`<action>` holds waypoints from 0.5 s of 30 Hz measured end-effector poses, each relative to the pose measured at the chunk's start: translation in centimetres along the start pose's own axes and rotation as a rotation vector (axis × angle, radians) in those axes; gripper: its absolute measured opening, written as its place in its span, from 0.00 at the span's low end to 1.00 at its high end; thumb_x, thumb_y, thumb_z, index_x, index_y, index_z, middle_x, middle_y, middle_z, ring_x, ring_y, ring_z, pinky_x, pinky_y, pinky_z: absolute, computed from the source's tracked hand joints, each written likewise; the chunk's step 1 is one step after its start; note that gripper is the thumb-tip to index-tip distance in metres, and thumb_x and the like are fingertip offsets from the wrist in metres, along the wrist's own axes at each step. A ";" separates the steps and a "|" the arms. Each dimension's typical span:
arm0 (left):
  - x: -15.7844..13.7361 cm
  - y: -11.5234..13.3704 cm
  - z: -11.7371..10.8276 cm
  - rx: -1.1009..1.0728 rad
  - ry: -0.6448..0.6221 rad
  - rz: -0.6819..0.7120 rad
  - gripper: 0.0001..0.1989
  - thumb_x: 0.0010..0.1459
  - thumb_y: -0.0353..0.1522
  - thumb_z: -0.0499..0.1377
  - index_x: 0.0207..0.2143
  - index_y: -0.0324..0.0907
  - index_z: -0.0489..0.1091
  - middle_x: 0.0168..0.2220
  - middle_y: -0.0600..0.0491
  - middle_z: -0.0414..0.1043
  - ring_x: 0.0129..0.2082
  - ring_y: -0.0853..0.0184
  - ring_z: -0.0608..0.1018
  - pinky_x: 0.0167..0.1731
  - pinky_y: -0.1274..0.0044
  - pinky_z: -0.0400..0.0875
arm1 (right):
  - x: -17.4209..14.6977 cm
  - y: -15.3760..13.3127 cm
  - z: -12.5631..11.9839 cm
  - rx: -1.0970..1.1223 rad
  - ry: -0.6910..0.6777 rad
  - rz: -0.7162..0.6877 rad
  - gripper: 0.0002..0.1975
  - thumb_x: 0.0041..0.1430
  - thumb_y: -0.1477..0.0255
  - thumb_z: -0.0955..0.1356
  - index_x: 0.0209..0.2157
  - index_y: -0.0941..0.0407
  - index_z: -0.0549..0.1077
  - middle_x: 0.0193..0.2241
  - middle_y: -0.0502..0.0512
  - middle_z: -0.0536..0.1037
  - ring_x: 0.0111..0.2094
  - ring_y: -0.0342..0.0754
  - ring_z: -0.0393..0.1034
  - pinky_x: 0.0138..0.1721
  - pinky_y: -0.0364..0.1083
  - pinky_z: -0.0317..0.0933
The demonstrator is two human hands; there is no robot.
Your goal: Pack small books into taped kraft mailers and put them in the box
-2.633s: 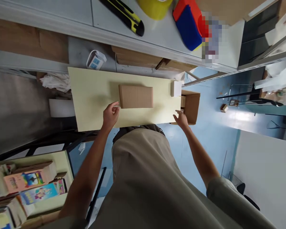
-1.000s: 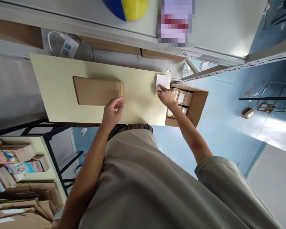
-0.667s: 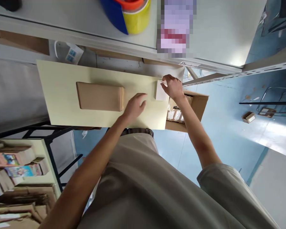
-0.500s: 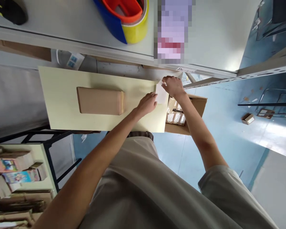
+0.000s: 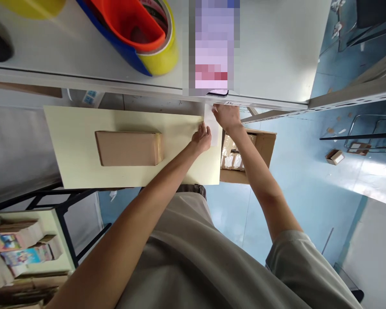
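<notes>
A white paper label [image 5: 214,132] lies over the right end of a pale yellow board [image 5: 128,177], its upper end running up to the grey shelf's edge. My right hand [image 5: 227,116] grips the label's upper right side with bent fingers; some fingertips are hidden near the shelf edge. My left hand [image 5: 202,138] is at the label's left edge, fingers loosely bent and apart; whether it touches the paper is hard to see. Farther left on the board rests a closed brown cardboard box [image 5: 127,148] with tape at its right end.
Overhead, the grey shelf [image 5: 270,51] carries a yellow tape roll [image 5: 161,60] with a red and blue dispenser, beside a pixelated patch. An open carton [image 5: 265,148] of taped packages stands right of the board. A rack of books [image 5: 22,249] is at lower left.
My right hand has moved up to the shelf edge, and more of the label shows below it. The left hand's fingers have lifted and spread slightly. The view has shifted.
</notes>
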State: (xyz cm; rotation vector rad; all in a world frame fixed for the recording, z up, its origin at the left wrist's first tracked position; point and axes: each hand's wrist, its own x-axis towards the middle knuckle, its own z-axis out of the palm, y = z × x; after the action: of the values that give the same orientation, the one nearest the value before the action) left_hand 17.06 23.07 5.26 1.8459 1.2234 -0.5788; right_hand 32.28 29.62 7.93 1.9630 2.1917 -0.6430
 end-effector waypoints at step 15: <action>1.1 0.4 0.0 0.034 0.017 -0.030 0.53 0.75 0.42 0.66 0.87 0.29 0.44 0.88 0.24 0.29 0.88 0.32 0.43 0.81 0.50 0.59 | 1.0 -0.7 -0.9 0.071 -0.035 0.050 0.20 0.85 0.68 0.62 0.63 0.58 0.82 0.55 0.70 0.89 0.61 0.69 0.80 0.70 0.68 0.69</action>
State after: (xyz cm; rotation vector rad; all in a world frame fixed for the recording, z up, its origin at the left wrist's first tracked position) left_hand 17.88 23.56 4.56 1.8668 1.2610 -0.6048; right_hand 31.61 30.80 8.52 2.0175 2.1212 -0.7523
